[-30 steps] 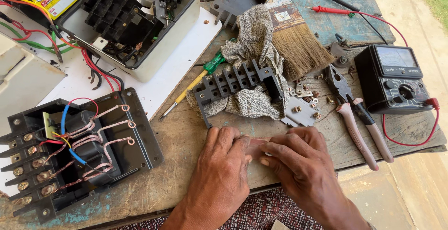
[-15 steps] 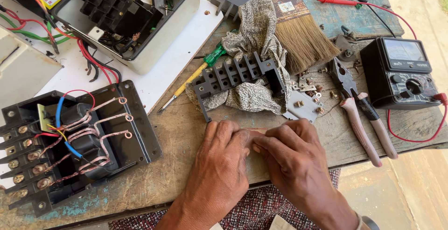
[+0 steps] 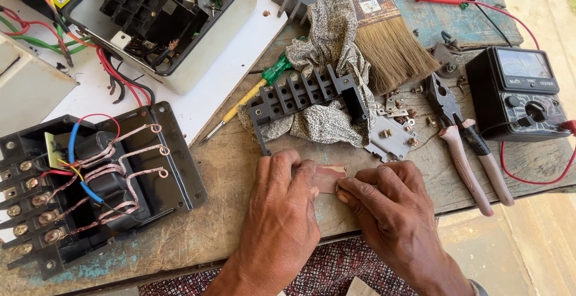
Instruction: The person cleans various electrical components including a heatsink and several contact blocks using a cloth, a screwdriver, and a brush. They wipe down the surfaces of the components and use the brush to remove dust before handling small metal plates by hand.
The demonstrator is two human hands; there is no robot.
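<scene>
Both my hands rest on a worn wooden bench near its front edge. My left hand [image 3: 282, 203] presses flat on a small reddish-brown strip [image 3: 329, 178], which looks like sandpaper. My right hand [image 3: 390, 209] has its fingertips pinched down on the strip's right end; whatever small part is under them is hidden. Just beyond my hands lies a dark grey slotted terminal block [image 3: 303, 95] on a patterned cloth [image 3: 330, 38]. Small brass contacts and a metal plate [image 3: 393, 140] lie to its right.
A black contactor with wired coils [image 3: 90, 179] sits at left. An open switch box [image 3: 162, 20] stands at back left. A green-handled screwdriver [image 3: 249, 95], a brush [image 3: 390, 38], pliers [image 3: 465, 140] and an analogue multimeter [image 3: 519, 92] with red leads lie around.
My hands stay pressed on the strip with only slight finger shifts. The view has tilted a little, so the bench items appear lower and nearer.
</scene>
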